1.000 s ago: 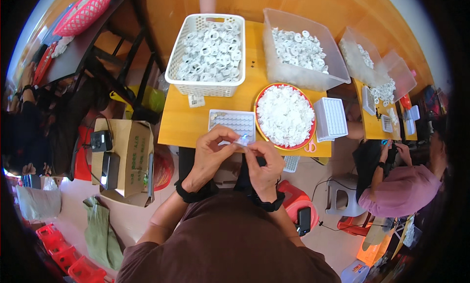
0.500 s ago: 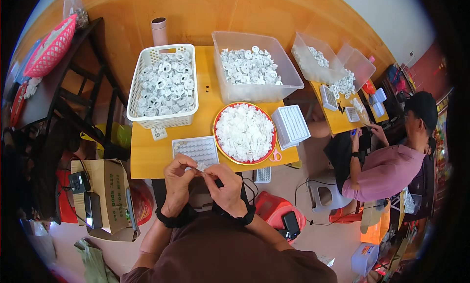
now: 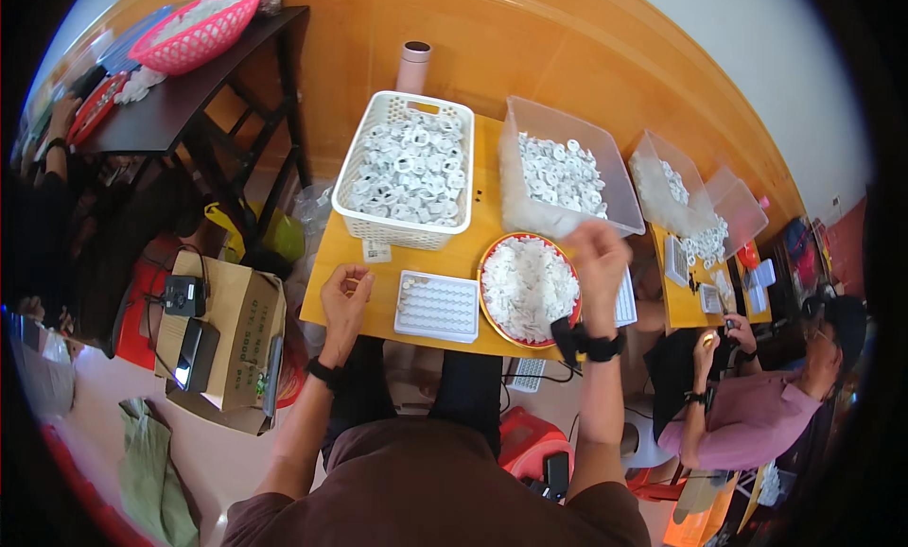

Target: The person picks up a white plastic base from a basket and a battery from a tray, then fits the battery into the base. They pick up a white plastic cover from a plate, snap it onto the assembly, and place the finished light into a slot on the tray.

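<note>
Your left hand (image 3: 345,296), loosely curled, rests at the tray's (image 3: 437,307) 9 o'clock to steady it, while your blurred right hand (image 3: 596,254), grip unreadable, hovers over the red plate (image 3: 492,263) of white parts.

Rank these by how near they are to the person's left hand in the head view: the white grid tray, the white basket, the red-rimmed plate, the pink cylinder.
From the left hand:
1. White grid tray, just to its right on the table.
2. White basket, behind it, toward the wall.
3. Red-rimmed plate, farther right, past the tray.
4. Pink cylinder, beyond the basket, at the wall.
</note>
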The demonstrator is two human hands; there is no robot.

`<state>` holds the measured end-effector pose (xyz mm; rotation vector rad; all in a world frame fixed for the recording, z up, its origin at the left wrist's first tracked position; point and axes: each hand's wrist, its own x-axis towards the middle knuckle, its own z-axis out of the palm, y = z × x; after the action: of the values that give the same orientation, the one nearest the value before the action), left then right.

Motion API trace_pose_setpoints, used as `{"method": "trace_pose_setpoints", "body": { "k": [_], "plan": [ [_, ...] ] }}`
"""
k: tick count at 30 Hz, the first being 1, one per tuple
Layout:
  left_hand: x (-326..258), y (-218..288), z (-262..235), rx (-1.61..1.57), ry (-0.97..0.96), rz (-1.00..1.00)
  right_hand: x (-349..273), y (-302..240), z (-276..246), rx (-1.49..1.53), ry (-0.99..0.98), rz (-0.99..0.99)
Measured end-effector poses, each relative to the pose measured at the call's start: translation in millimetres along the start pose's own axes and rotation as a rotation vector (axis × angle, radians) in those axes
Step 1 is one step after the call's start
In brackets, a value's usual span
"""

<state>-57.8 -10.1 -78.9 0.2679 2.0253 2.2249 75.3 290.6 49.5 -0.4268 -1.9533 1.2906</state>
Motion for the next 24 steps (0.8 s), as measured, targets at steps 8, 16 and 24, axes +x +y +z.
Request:
{"method": "trace_pose_setpoints", "body": {
  "k": [8, 16, 24],
  "plan": [
    [18.1, -29.3, -4.2, 0.318, 0.079, 0.247, 31.4, -42.1, 65.7, -0.214, -0.1, -0.249],
    [18.0, -25.8, -1.1, 0.304, 0.079, 0.218, 67.3, 15.9, 146.0, -0.662, -0.322, -0.476],
    [16.3, -27.1, -2.3, 0.274, 0.106, 0.234, 76.5, 28.6, 172.3, -0.944, -0.469, -0.473]
  ]
}}
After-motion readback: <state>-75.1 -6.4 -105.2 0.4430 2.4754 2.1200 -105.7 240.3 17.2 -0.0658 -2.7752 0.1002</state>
